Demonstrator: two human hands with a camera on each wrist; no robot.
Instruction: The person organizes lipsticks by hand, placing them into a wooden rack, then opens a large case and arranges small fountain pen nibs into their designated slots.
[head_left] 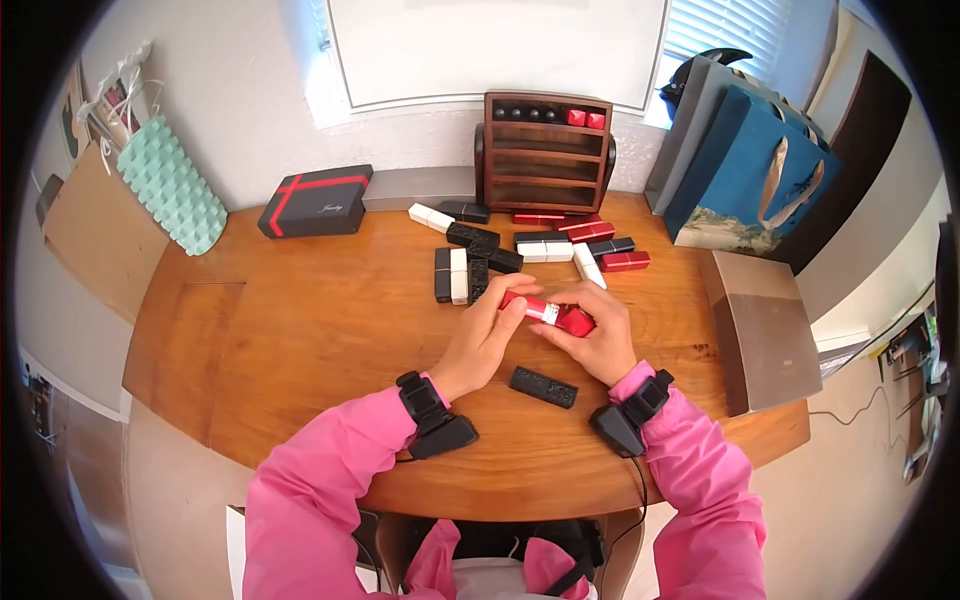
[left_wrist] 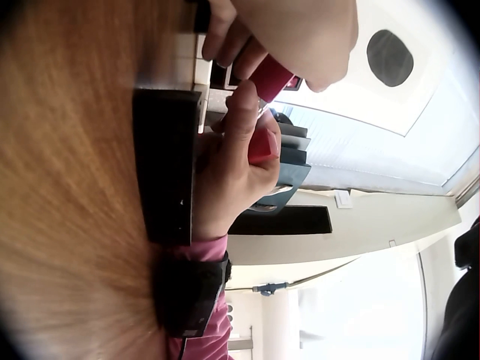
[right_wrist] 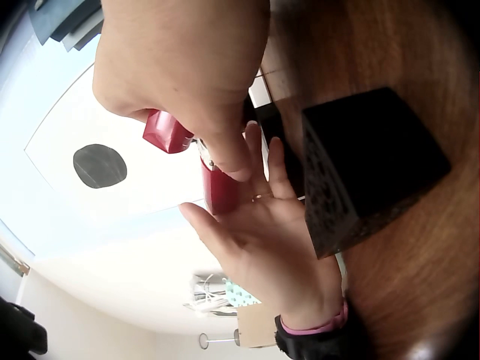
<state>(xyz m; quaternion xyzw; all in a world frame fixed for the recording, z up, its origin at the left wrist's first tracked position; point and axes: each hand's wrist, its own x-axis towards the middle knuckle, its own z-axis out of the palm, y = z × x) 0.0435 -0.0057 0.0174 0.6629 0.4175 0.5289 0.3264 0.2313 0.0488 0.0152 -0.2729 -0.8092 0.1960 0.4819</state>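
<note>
A red lipstick with a silver band and a faceted red end lies between both hands above the middle of the table. My left hand has the red tube between its thumb and fingers. From the other side, my right hand grips the faceted red end, its thumb along the tube in the right wrist view. Below the hands, a black patterned lipstick tube lies flat on the table. Several black, white and red lipstick tubes lie loosely grouped beyond the hands.
Behind the tubes stands a brown wooden rack, with several black and two red ends in its top row. A dark red-ribboned box sits back left. Blue gift bag and brown box line the right side.
</note>
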